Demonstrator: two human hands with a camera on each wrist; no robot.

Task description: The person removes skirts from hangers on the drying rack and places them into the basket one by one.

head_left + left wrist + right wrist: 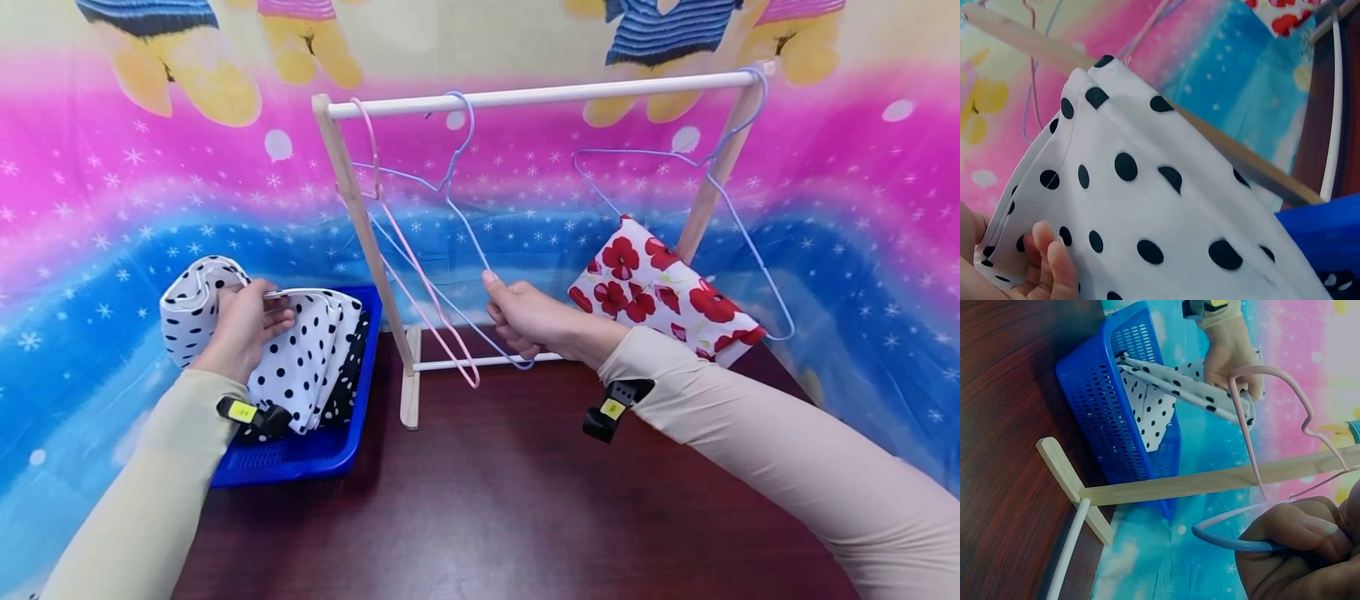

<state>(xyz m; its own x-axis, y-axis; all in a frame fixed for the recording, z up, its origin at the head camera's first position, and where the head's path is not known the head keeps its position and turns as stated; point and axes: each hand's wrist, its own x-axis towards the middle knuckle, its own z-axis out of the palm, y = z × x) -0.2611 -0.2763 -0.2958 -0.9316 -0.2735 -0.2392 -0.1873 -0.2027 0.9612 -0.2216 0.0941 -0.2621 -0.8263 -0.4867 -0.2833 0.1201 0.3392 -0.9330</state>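
Observation:
My left hand [243, 327] pinches the folded edge of a white cloth with black dots [300, 358], lifted partly out of the blue basket [358, 417]. In the left wrist view the dotted cloth [1141, 187] fills most of the picture, fingers [1063, 269] at its lower left. My right hand [528, 317] grips the side of a blue hanger [467, 225] that hooks over the rack's white rail. Seen from the right wrist, the thumb [1300, 525] presses on the blue hanger [1235, 542]. A pink hanger [420, 275] hangs just left of it.
The wooden rack [365, 233] stands on the dark red table [480, 500], its white top rail [570, 96] running across. At its right end a blue hanger [738, 212] carries a white cloth with red flowers [652, 287]. Black dotted fabric [351, 392] lies in the basket.

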